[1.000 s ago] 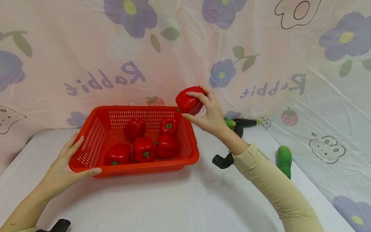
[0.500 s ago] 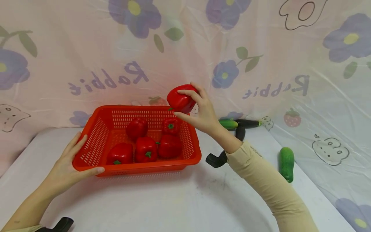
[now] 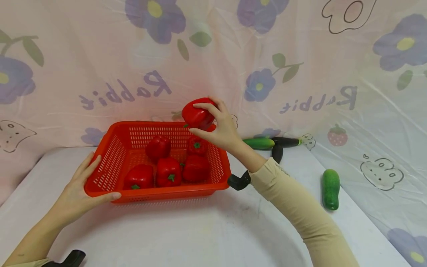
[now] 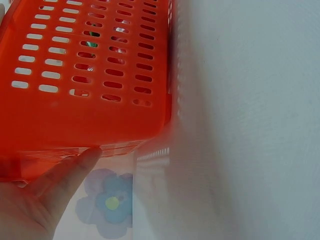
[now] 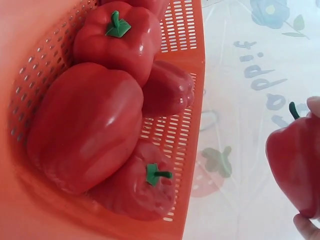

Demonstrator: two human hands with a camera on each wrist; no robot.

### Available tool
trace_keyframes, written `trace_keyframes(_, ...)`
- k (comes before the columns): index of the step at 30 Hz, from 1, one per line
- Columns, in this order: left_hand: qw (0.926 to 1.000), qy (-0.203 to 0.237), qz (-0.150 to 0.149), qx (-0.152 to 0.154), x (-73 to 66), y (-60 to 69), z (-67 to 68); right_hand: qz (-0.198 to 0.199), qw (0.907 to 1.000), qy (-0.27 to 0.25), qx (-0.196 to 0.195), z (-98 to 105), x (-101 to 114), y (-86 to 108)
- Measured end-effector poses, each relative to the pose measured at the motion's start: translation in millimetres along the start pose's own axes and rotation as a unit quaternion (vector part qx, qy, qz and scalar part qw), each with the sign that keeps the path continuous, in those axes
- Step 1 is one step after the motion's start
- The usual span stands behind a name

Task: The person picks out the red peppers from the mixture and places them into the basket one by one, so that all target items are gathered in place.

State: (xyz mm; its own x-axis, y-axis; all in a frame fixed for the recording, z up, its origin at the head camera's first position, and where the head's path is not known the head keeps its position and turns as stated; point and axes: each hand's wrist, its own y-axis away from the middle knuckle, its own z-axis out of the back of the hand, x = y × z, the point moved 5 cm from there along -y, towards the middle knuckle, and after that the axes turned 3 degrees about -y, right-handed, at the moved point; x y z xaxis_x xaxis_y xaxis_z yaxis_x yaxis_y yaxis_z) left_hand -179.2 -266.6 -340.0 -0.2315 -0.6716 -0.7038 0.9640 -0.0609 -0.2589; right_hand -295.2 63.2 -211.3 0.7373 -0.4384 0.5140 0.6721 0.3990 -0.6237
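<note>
My right hand point(image 3: 225, 130) grips a red bell pepper point(image 3: 197, 114) between thumb and fingers, holding it above the back right rim of an orange-red plastic basket point(image 3: 166, 193). In the right wrist view that pepper point(image 5: 299, 162) shows at the right edge, its green stem upward. My left hand point(image 3: 74, 196) holds the basket's left front corner, thumb along the front rim and fingers at the left side. Several red bell peppers lie inside the basket, among them one point(image 3: 168, 172) at the front middle and another point(image 3: 158, 147) toward the back.
Right of the basket, a cucumber point(image 3: 258, 143) and dark eggplants point(image 3: 286, 142) lie by the back curtain. A green cucumber-like vegetable point(image 3: 330, 189) lies near the white table's right edge. A flowered curtain point(image 3: 213, 66) hangs behind the table.
My right hand has moved left with the bell pepper, from beyond the basket's right corner to over its back right rim. My left hand still holds the basket. The view has shifted slightly.
</note>
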Motion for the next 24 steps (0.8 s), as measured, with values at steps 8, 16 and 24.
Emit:
trace_keyframes(8, 1.0, -0.006, 0.0, -0.001, -0.1, -0.4, 0.5, -0.026, 0.9994, 0.004, 0.022, -13, -6, -10.6)
trace_keyframes(16, 0.9999, -0.007, 0.007, 0.004, -1.4, -1.3, 0.7, -0.035, 0.9982, 0.01, 0.048, -24, -13, -19.7)
trace_keyframes(24, 1.0, -0.002, 0.008, 0.003, -0.9, -0.1, 0.5, -0.061, 0.993, 0.016, 0.1, -36, -18, -25.2)
